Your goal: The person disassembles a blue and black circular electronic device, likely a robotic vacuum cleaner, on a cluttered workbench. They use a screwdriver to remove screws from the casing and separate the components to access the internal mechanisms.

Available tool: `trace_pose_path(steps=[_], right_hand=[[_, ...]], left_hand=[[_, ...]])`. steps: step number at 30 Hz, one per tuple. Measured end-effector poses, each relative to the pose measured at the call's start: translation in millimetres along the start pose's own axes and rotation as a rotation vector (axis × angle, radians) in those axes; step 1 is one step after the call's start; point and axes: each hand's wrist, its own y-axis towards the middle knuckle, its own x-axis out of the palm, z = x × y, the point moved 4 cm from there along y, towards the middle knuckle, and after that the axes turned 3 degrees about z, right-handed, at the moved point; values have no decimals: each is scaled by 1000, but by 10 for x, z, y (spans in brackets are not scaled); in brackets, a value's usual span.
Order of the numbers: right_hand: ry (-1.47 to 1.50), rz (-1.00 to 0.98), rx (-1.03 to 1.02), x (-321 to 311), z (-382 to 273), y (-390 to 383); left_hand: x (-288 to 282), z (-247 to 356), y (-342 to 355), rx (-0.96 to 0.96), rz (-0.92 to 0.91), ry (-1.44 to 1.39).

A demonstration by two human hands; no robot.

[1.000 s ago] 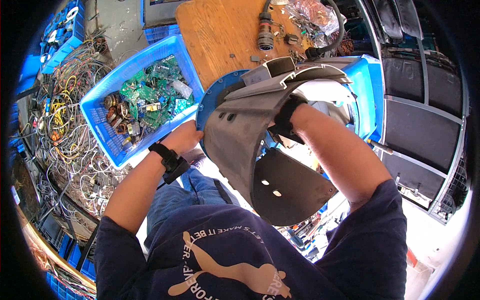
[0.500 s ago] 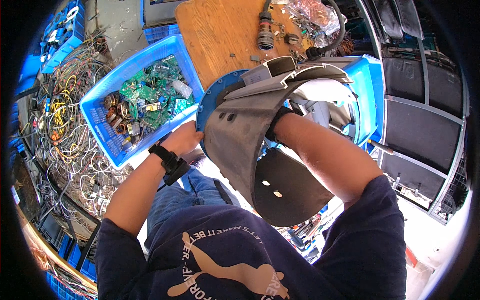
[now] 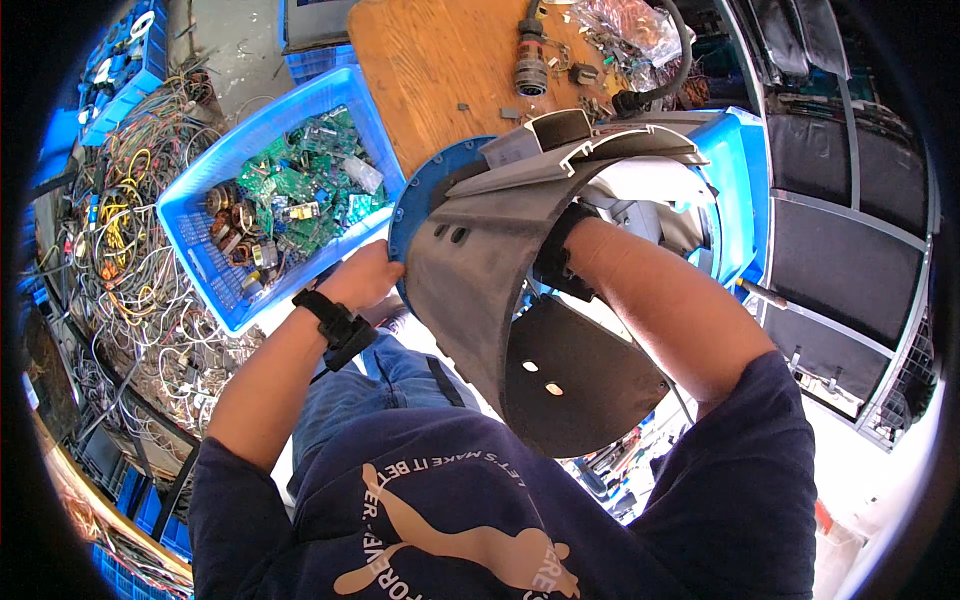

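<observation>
A large curved grey casing [image 3: 465,260] with a dark inside and oval slots lies tilted in front of me. Along its far left edge runs a blue rim [image 3: 403,215] with small holes. My left hand [image 3: 368,275] is closed on this rim. Deep inside the casing reaches my right arm [image 3: 660,290]. A black wrist band [image 3: 562,255] shows at the opening, while the right hand and its fingers are hidden behind the casing wall. Below the arm hangs a dark curved panel [image 3: 575,385] with two oval holes.
A blue crate [image 3: 190,262] of green circuit boards and copper coils stands to the left. Tangled cables [image 3: 120,240] fill the far left. On the wooden table [image 3: 430,70] are a thick cable connector [image 3: 531,75] and scraps. A blue bin [image 3: 745,190] and black panels [image 3: 845,250] stand right.
My right arm has drawn back slightly, so more of the black wrist band shows. The casing has shifted a little to the left; my left hand keeps its hold on the rim.
</observation>
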Motion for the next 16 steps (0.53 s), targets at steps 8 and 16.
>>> trace_pose_path(steps=[8, 16], right_hand=[[119, -160, 88, 4, 29, -10], [292, -255, 184, -191, -42, -90]], left_hand=[[-99, 253, -150, -13, -27, -27], [22, -58, 21, 17, 29, -31]])
